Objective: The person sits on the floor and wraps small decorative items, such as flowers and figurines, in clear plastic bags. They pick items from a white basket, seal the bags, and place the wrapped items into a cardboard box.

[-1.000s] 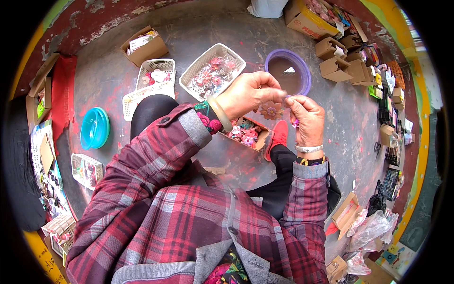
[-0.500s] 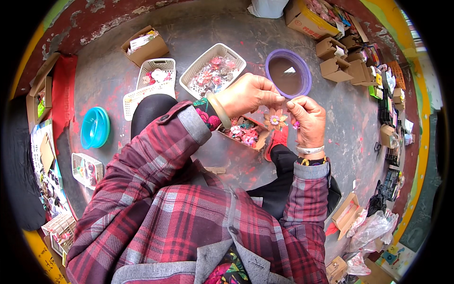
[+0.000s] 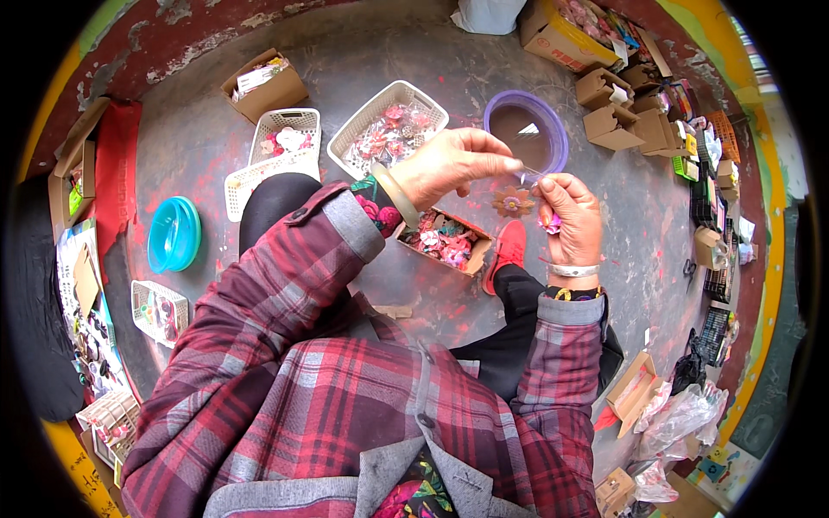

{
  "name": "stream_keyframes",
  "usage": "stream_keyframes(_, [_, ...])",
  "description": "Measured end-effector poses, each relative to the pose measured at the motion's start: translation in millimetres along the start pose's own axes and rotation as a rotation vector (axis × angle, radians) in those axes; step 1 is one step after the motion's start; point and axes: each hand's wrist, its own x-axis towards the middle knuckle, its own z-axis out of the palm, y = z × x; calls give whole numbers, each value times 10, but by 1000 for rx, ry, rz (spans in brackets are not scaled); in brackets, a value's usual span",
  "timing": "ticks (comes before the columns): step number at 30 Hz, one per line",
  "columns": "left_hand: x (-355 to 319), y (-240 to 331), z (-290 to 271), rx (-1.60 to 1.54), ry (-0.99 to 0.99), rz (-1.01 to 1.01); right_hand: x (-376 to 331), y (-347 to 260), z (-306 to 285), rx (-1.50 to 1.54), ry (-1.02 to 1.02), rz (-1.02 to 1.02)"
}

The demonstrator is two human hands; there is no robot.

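My left hand point(image 3: 453, 168) is closed, its thumb and forefinger pinching one end of a thin clear strand point(image 3: 530, 174). The strand runs across a short gap to my right hand point(image 3: 572, 220), which grips its other end between thumb and fingertips. Just below the gap hangs an orange-brown flower ornament point(image 3: 513, 203), slightly blurred. A pink flower ornament point(image 3: 549, 222) shows against the fingers of my right hand. Under my hands stands an open cardboard box point(image 3: 476, 259) filled with pink, red and white flower pieces.
A white basket point(image 3: 345, 134) of bagged flower pieces sits ahead, beside a purple basin point(image 3: 561, 129) of murky water. Two more white baskets point(image 3: 298, 160) are near my left knee. Further left are turquoise basins point(image 3: 173, 233). Cardboard boxes point(image 3: 611, 125) line the right wall.
My hands have drawn slightly apart, so the clear strand shows between them. The orange-brown flower ornament has shifted a little right and up, and more of the pink one shows.
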Motion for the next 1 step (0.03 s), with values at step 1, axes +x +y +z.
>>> stream_keyframes(1, [3,-3,9,22,-30,-30,-1,27,21,11,-15,4])
